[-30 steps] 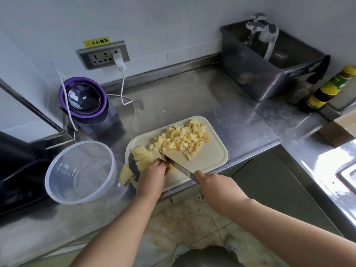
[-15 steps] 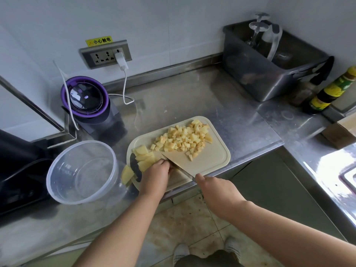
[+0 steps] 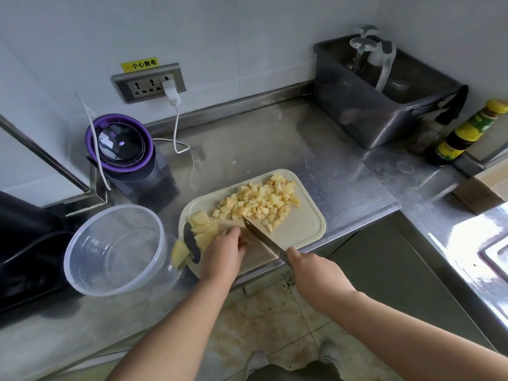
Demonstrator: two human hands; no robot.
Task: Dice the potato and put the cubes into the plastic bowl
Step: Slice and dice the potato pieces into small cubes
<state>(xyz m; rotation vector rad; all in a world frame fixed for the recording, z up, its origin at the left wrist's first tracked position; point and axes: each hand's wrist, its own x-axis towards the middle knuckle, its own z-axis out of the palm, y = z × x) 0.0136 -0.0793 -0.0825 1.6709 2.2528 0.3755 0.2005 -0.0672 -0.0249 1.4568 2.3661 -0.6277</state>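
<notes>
A cream cutting board (image 3: 308, 229) lies on the steel counter. A heap of potato cubes (image 3: 258, 200) covers its far half, and several uncut potato slices (image 3: 203, 229) lie at its left end. My left hand (image 3: 224, 253) presses curled fingers on potato pieces near the board's middle. My right hand (image 3: 310, 269) grips the handle of a knife (image 3: 262, 239), whose blade slants down onto the board just right of my left fingers. The clear plastic bowl (image 3: 82, 273) stands to the left of the board with no cubes in it.
A purple-rimmed appliance (image 3: 121, 143) with a white cable stands behind the bowl. A dark device (image 3: 24, 251) is at the far left. A grey tub (image 3: 379, 105) and a sauce bottle (image 3: 464, 133) stand at the back right. A cardboard box (image 3: 483, 188) sits at the right.
The knife blade has shifted slightly right along the board, away from my left fingers. My left hand stays on the potato pieces. The bowl has not moved.
</notes>
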